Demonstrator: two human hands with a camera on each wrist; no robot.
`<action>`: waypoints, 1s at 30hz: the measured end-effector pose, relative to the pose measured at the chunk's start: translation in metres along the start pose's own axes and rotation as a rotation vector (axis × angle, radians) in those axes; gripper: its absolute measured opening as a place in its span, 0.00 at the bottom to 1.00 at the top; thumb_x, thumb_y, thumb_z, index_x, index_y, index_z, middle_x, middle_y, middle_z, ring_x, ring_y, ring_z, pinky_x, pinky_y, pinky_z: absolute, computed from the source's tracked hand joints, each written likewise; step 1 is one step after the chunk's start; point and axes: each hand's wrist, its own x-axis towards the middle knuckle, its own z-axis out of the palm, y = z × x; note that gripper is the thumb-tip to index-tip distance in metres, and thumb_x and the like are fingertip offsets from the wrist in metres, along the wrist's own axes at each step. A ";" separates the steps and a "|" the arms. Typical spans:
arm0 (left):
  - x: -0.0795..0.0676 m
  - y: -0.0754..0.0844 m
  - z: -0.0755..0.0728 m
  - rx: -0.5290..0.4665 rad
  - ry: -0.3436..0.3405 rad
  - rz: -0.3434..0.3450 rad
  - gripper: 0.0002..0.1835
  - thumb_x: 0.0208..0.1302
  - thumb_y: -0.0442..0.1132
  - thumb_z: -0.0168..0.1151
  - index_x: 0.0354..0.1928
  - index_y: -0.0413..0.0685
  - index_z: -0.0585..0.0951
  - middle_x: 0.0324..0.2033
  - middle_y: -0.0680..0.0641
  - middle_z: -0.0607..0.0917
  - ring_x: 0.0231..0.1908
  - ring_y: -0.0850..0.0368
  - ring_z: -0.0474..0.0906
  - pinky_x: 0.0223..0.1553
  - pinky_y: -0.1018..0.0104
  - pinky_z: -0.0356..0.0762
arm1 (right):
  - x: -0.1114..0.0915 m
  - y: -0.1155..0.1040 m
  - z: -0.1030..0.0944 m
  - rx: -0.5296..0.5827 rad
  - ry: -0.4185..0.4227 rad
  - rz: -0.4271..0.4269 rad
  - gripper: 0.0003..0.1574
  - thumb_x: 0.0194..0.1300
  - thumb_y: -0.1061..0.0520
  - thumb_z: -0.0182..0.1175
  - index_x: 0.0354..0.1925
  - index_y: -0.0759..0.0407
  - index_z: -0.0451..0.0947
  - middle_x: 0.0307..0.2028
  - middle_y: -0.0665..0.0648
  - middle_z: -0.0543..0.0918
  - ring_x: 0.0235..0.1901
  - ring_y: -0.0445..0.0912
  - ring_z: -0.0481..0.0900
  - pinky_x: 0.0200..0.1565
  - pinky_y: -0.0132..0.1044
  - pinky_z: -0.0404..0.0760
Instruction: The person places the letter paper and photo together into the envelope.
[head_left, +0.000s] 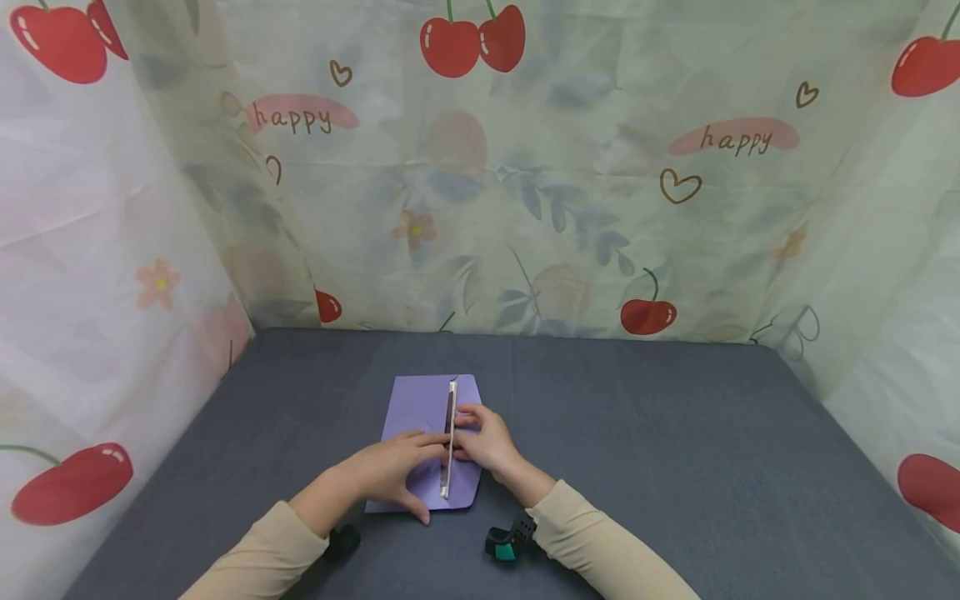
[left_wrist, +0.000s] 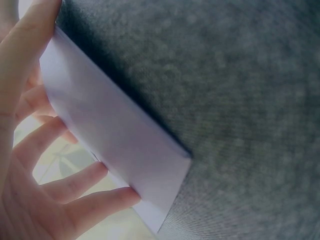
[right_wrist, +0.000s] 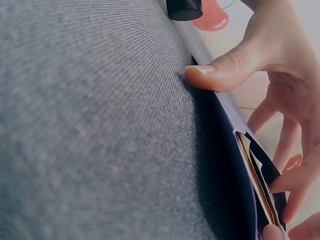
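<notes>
A purple envelope-like folder lies on the dark table, its round-cornered flap spread to the right. Along the opening runs a thin light-edged packet with a dark side; layered cream edges show inside the mouth in the right wrist view. My left hand rests on the folder with fingers extended towards the mouth, thumb at the near edge. With bent fingers, my right hand reaches over the flap and pinches the packet from the right. Its fingertips are partly hidden. The left wrist view shows the folder's plain lavender side.
The dark grey cloth-covered table extends around the folder. A patterned curtain with cherries closes off the back and sides. Black wrist devices sit below both wrists, close to the tabletop.
</notes>
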 end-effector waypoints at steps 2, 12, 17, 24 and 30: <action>0.000 0.000 0.000 0.000 -0.005 -0.002 0.36 0.40 0.58 0.74 0.53 0.54 0.74 0.65 0.47 0.69 0.63 0.37 0.65 0.60 0.45 0.67 | 0.000 -0.001 0.000 -0.003 -0.003 -0.001 0.28 0.58 0.72 0.53 0.59 0.71 0.65 0.50 0.71 0.77 0.35 0.50 0.84 0.33 0.38 0.84; 0.001 -0.001 0.000 0.006 -0.012 -0.002 0.36 0.41 0.59 0.73 0.52 0.53 0.74 0.65 0.47 0.69 0.63 0.41 0.65 0.61 0.47 0.67 | -0.015 -0.027 0.000 -0.016 -0.021 0.000 0.28 0.57 0.73 0.50 0.58 0.76 0.63 0.51 0.75 0.75 0.34 0.50 0.81 0.36 0.43 0.85; 0.001 -0.001 -0.001 0.005 -0.012 -0.003 0.36 0.41 0.59 0.73 0.52 0.53 0.74 0.65 0.47 0.69 0.63 0.41 0.65 0.59 0.47 0.68 | -0.005 -0.012 0.002 -0.041 -0.012 0.000 0.29 0.58 0.72 0.51 0.59 0.73 0.64 0.51 0.73 0.76 0.34 0.50 0.82 0.34 0.40 0.85; 0.001 -0.001 -0.001 0.005 -0.018 -0.007 0.36 0.41 0.59 0.72 0.52 0.53 0.74 0.65 0.47 0.69 0.63 0.41 0.65 0.59 0.47 0.68 | 0.001 -0.005 0.003 -0.041 -0.012 0.007 0.31 0.57 0.71 0.52 0.60 0.71 0.64 0.51 0.71 0.77 0.34 0.49 0.82 0.32 0.39 0.84; 0.001 0.000 0.000 0.015 -0.012 0.000 0.36 0.40 0.60 0.73 0.52 0.53 0.74 0.64 0.48 0.70 0.62 0.43 0.66 0.59 0.49 0.69 | 0.002 -0.005 0.004 -0.039 -0.018 0.013 0.31 0.56 0.72 0.52 0.60 0.71 0.64 0.50 0.71 0.77 0.33 0.47 0.81 0.31 0.37 0.84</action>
